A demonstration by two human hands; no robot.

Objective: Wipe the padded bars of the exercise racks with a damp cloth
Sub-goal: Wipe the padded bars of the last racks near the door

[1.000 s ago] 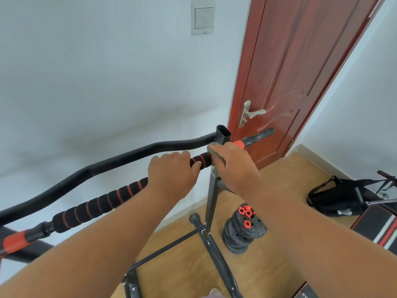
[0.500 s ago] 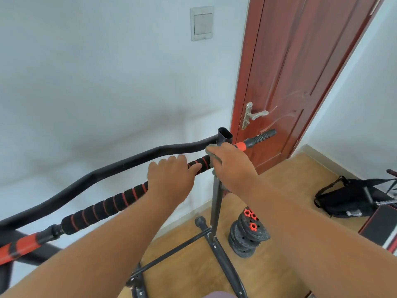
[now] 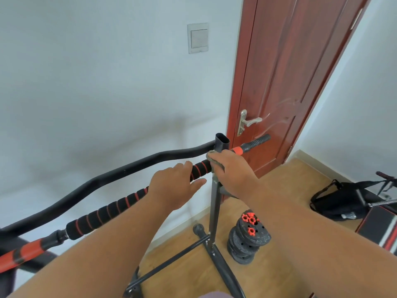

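head view: the left hand [image 3: 171,188], which half a second ago was curled over the padded bar [image 3: 107,209], has loosened, fingers now nearly straight and lifting off the foam, likely to re-grip elsewhere. the right hand [image 3: 232,171] keeps the grey cloth [image 3: 211,160] clamped round the bar's right end, beside the upright post [image 3: 214,201], so the wipe there seems near its finish. the bar's foam is black, ribbed with red rings; the cloth looks limp and thin. smooth black curved bar [image 3: 120,172] runs just beyond.
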